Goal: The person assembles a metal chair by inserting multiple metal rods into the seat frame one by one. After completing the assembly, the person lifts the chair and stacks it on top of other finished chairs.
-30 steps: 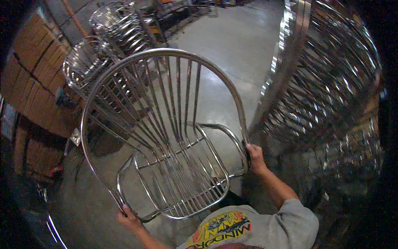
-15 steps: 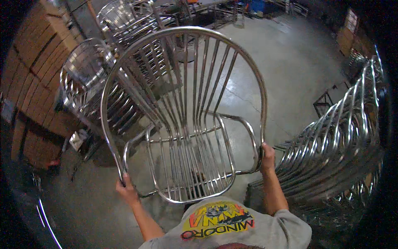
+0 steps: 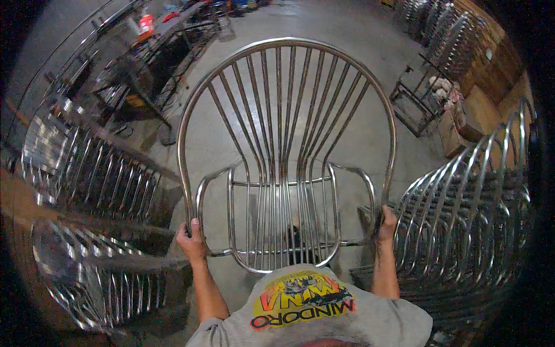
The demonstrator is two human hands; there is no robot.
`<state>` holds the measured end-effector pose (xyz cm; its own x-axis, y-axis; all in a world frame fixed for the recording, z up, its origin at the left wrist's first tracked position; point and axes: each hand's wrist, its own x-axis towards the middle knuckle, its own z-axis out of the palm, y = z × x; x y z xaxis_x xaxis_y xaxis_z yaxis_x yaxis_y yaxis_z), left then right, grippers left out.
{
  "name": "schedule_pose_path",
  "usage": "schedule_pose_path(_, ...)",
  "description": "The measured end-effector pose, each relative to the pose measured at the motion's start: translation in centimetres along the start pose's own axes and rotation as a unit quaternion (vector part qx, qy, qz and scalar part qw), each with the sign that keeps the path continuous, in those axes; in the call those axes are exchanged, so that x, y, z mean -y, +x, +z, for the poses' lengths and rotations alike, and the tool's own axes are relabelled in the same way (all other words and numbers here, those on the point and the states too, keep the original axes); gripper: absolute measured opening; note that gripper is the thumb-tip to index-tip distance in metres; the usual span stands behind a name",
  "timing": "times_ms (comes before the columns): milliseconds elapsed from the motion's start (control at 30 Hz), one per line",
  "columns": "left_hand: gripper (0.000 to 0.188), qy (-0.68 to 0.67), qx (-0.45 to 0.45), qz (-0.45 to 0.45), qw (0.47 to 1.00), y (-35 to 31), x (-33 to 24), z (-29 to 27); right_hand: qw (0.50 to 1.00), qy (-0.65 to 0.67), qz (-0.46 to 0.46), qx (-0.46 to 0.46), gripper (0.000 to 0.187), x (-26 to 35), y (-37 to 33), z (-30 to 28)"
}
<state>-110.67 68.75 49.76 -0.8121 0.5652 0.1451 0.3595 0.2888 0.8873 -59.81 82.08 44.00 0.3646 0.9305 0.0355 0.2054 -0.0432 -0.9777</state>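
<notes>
Steel tubing, polished and rigid: the chair frame (image 3: pixel 286 156) hangs in front of my chest, back hoop pointing away, over the concrete floor (image 3: pixel 358 52). My left hand (image 3: pixel 191 240) is wrapped closed on the left side rail, my right hand (image 3: pixel 386 222) likewise on the right. I judge it light but awkward and slippery; the low outer rails seem the best grip.

We have one view, from a fisheye camera on the head, facing steeply down and forward, close over the metal chair (image 3: pixel 286 156), with the workshop floor (image 3: pixel 370 69) bending toward the rim.
</notes>
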Motion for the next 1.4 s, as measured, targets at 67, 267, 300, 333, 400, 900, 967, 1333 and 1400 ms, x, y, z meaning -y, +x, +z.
schedule_pose_path(67, 0.041, 0.054, 0.034, -0.040, 0.997, 4.1, -1.8, 5.7, 0.998, 0.026, 0.064, 0.013, 0.035, -1.9, 4.7, 1.2)
schedule_pose_path(267, 0.035, -0.002, 0.015, 0.010, 1.000, 19.2, -7.9, 22.3, 0.997, -0.028, 0.056, -0.034, 0.033, -0.6, 23.6, 10.4)
schedule_pose_path(300, 0.036, 0.009, 0.014, 0.007, 1.000, 20.9, -8.6, 24.6, 0.996, 0.020, 0.088, -0.023, 0.032, 0.3, 26.4, 11.8)
schedule_pose_path(333, 0.036, 0.033, 0.013, 0.001, 0.999, 22.6, -9.1, 26.9, 0.991, 0.067, 0.118, -0.017, 0.032, 0.9, 29.2, 13.3)
schedule_pose_path(400, 0.036, -0.018, 0.030, -0.037, 0.999, 25.9, -9.7, 32.0, 0.981, 0.129, 0.135, -0.050, 0.031, 1.3, 33.9, 16.4)
schedule_pose_path(900, 0.036, -0.046, 0.150, 0.033, 0.987, 51.3, -18.5, 76.3, 0.967, 0.005, 0.179, -0.180, 0.036, -0.3, 69.0, 26.8)
schedule_pose_path(967, 0.037, -0.076, 0.178, 0.083, 0.978, 52.3, -20.5, 83.4, 0.968, -0.054, 0.143, -0.199, 0.038, -2.9, 74.1, 26.1)
schedule_pose_path(1333, 0.036, -0.152, 0.298, -0.082, 0.939, 55.9, -32.8, 111.8, 0.973, 0.038, 0.142, -0.180, 0.040, -8.8, 109.2, 24.2)
schedule_pose_path(1400, 0.041, -0.202, 0.349, -0.137, 0.905, 56.1, -34.6, 117.0, 0.978, 0.056, 0.109, -0.169, 0.046, -11.2, 116.6, 23.0)
